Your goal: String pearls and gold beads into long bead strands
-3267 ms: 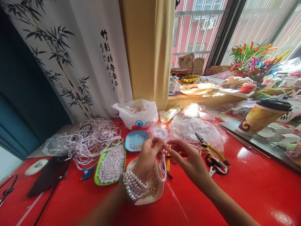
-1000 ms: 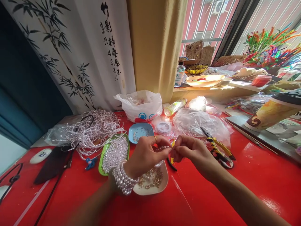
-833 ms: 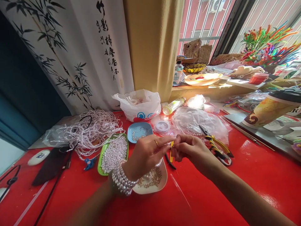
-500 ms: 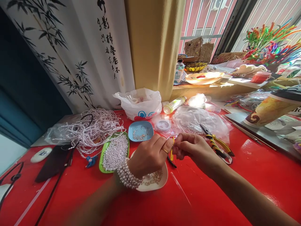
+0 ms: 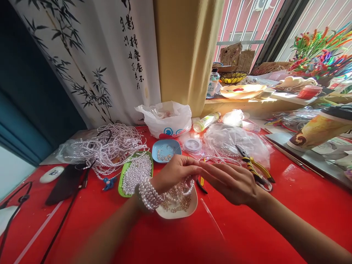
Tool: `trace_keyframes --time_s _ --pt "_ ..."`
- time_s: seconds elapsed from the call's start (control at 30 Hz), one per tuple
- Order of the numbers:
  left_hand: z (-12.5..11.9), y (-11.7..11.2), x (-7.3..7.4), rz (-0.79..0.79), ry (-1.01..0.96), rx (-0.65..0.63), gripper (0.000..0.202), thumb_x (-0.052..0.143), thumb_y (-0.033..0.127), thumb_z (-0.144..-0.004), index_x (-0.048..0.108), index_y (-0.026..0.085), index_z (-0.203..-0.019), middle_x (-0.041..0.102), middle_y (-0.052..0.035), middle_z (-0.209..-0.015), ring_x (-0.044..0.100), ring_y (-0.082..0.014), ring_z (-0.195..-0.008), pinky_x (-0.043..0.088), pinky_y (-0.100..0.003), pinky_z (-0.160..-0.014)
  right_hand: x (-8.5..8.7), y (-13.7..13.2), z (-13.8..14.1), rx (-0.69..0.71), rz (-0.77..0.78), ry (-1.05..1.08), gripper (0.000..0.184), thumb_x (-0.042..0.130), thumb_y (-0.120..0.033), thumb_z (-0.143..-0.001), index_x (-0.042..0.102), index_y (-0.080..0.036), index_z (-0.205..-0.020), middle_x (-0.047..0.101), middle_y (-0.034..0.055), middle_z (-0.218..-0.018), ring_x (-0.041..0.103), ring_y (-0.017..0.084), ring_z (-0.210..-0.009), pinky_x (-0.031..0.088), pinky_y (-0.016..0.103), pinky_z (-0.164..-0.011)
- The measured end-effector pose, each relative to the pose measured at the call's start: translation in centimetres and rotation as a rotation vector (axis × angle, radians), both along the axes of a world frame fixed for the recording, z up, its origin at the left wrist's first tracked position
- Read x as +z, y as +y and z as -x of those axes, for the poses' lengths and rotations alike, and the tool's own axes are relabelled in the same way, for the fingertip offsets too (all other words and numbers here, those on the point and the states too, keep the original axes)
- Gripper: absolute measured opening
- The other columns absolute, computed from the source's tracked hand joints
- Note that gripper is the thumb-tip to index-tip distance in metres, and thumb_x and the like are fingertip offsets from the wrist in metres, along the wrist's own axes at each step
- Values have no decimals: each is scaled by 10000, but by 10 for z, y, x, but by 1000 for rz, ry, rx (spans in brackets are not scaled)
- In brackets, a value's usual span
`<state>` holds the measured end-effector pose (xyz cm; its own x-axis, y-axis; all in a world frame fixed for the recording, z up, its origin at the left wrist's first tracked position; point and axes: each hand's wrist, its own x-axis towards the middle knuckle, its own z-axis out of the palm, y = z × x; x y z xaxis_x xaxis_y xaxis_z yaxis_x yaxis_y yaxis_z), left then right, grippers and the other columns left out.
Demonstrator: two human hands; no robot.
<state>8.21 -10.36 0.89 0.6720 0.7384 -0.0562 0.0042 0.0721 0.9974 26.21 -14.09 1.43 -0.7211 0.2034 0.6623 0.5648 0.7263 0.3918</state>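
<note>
My left hand (image 5: 178, 170), with a pearl bead bracelet (image 5: 150, 194) of several rows on its wrist, is closed in a pinch over the white dish (image 5: 176, 213). A pearl bead strand (image 5: 189, 187) curves down from its fingers; the pinched end is hidden. My right hand (image 5: 232, 180) lies flat with fingers stretched out, their tips against my left fingertips. Small gold and clear beads (image 5: 181, 203) lie in the white dish. Under my hands, yellow-and-black cutters (image 5: 202, 185) show in part on the table.
A green tray (image 5: 121, 189) of pearl beads and a blue dish (image 5: 155, 159) of small metal pieces stand left of centre. Pearl strands (image 5: 115, 145) are heaped behind. Pliers (image 5: 254, 168), a plastic bag (image 5: 236, 141) and a paper cup (image 5: 316, 128) are on the right.
My right hand has gone from a pinch to flat, stretched fingers. A pearl strand now shows hanging below my left hand. The cutters between the hands are now partly visible beneath them.
</note>
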Motion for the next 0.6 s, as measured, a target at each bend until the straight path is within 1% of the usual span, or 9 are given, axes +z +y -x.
trace_keyframes --time_s 0.07,0.17,0.23,0.3,0.37,0.47,0.6 --pt "2 1 0 1 -14 -92 224 508 262 -740 509 110 -574 448 30 -477 402 -44 -413 283 -195 -435 2 4 -3 -43 43 -26 268 483 -127 -793 516 -139 -1058 657 62 -886 604 136 -779 496 241 -630" --pt "5 1 1 34 -50 -150 223 491 253 -756 502 116 -580 443 29 -495 404 -50 -434 277 -208 -459 4 9 -6 -4 18 -142 270 447 -99 -805 509 -106 -1067 624 98 -999 570 167 -917 490 275 -726" --pt "7 2 1 79 -75 -168 198 489 234 -754 505 118 -594 442 27 -499 414 -60 -445 284 -218 -472 7 11 -8 22 23 -197 270 410 -93 -819 503 -84 -1072 604 116 -1038 560 171 -940 487 283 -744" --pt "7 3 0 115 -91 -187 191 487 216 -752 504 118 -589 436 25 -497 414 -65 -453 285 -222 -478 9 13 -9 37 56 -239 282 382 -99 -832 485 -74 -1094 593 122 -1050 562 164 -930 491 275 -731" --pt "8 3 0 135 -105 -209 203 481 205 -753 503 116 -572 423 25 -494 398 -62 -453 273 -219 -471 11 14 -9 48 85 -278 282 376 -114 -840 475 -76 -1101 615 108 -977 572 160 -887 494 269 -693" --pt "8 3 0 155 -124 -241 222 475 197 -757 499 115 -552 398 30 -491 366 -55 -448 245 -213 -448 13 14 -9 46 109 -312 257 364 -129 -849 488 -104 -1073 620 58 -783 579 147 -780 485 264 -633" --pt "7 3 1 194 -124 -262 222 483 214 -761 503 113 -564 413 28 -510 367 -52 -449 239 -215 -441 14 13 -8 36 55 -296 222 352 -111 -848 527 -149 -979 570 20 -675 540 113 -654 438 249 -576"
